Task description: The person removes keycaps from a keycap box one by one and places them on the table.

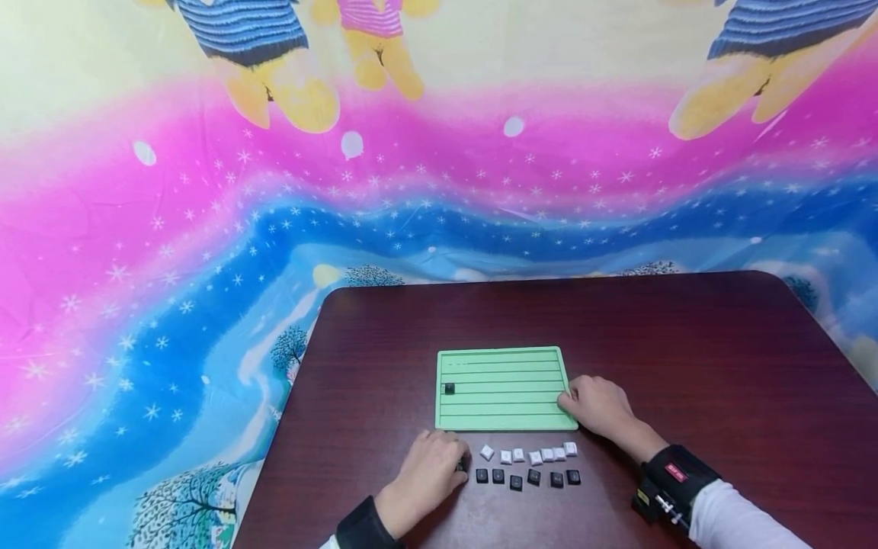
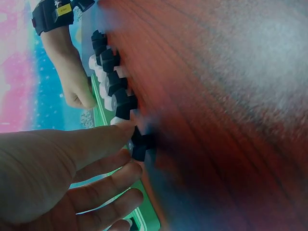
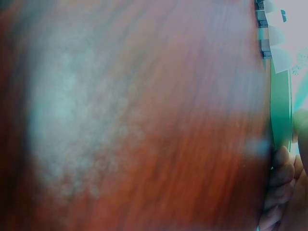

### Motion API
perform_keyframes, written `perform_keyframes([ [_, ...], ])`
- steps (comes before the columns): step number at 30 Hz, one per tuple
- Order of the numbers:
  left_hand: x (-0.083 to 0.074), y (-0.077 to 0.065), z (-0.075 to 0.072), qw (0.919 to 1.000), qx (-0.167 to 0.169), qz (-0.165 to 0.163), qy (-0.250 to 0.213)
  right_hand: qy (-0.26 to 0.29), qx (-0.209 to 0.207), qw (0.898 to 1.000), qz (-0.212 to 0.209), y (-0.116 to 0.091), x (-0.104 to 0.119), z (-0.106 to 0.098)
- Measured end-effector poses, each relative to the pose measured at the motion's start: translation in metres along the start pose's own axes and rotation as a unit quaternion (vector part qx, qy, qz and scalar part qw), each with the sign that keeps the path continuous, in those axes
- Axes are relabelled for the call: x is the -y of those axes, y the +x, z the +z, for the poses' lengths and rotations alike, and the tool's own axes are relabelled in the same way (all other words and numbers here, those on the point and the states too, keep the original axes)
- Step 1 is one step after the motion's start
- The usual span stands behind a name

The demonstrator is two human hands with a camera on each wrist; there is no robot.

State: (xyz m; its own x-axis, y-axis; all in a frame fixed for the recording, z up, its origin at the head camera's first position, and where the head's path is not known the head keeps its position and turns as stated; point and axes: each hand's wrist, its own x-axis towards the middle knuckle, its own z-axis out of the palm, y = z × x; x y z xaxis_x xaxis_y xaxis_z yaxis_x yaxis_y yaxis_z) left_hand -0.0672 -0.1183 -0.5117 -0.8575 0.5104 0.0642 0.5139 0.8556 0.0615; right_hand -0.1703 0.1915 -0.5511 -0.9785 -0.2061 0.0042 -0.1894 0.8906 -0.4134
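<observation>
My left hand [image 1: 427,467] is low over the table at the left end of the keycap rows. Its thumb and forefinger pinch a black keycap [image 2: 138,145], which the fingers mostly hide in the head view. The right hand [image 1: 604,408] grips the right edge of a green grooved tray [image 1: 501,427], thumb over the rim and fingers curled at the side. One black keycap [image 1: 449,388] sits in the tray near its left edge. In front of the tray lie a row of white keycaps [image 1: 518,455] and, nearer me, a row of black keycaps [image 1: 533,477].
The dark red-brown wooden table [image 1: 370,351] extends around the tray on all sides. Behind it hangs a colourful printed cloth [image 1: 439,175]. A black wrist strap [image 1: 675,476] with a camera mount is on the right forearm.
</observation>
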Motion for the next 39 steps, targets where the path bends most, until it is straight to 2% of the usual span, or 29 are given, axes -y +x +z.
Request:
perform_keyframes([
  [3,0.002,0.001,-0.001,1.0000,0.003,-0.006,-0.003,0.001,0.000,1.000,0.000,-0.001,0.000,0.000],
  [6,0.003,0.002,0.000,0.9999,-0.008,-0.007,-0.003,0.001,0.001,1.000,0.000,-0.002,0.000,0.000],
  [13,0.007,0.007,0.000,0.9982,-0.056,-0.006,-0.020,0.001,0.000,1.000,0.001,-0.001,0.000,0.001],
  [27,0.029,0.019,0.004,0.9877,-0.148,-0.048,-0.016,-0.004,-0.005,1.000,0.001,-0.001,0.000,0.002],
  [39,0.043,0.036,0.006,0.9875,-0.143,-0.066,0.001,-0.002,0.002,1.000,0.005,0.000,0.001,0.000],
])
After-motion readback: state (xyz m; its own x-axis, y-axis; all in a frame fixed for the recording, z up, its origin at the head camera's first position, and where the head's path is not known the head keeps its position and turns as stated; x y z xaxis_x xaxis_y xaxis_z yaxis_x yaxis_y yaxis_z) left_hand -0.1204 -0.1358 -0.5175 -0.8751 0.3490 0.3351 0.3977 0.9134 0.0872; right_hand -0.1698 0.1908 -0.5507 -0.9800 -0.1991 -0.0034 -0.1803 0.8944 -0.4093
